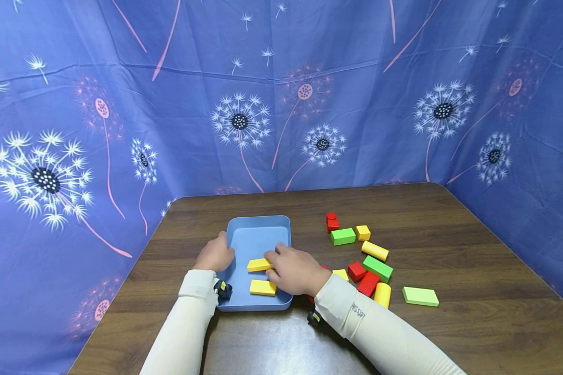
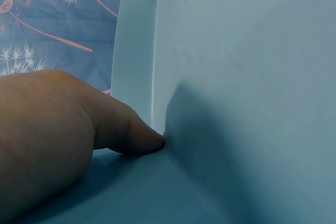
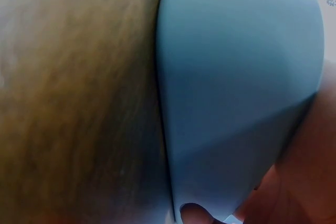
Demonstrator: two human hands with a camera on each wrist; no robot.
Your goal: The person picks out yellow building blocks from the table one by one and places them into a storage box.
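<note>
A shallow blue tray [image 1: 258,234] lies on the table. My left hand [image 1: 214,253] grips its left wall, with the thumb [image 2: 131,135] over the rim against the inside in the left wrist view. Over the tray's right side, my right hand [image 1: 296,270] pinches the right end of a yellow block [image 1: 259,265] between thumb and fingers. A second yellow block [image 1: 261,287] lies flat on the tray floor, just below that hand. In the right wrist view, one fingertip [image 3: 195,214] shows by the tray's outer wall [image 3: 236,77]; the block's held end is hidden.
Loose blocks lie right of the tray: red blocks [image 1: 368,284], green blocks [image 1: 343,237], yellow cylinders [image 1: 375,251] and a yellow cube [image 1: 363,233]. A light green block [image 1: 420,296] sits farther right. My right forearm partly covers some blocks. A blue flowered cloth [image 1: 281,130] hangs behind the wooden table [image 1: 474,250].
</note>
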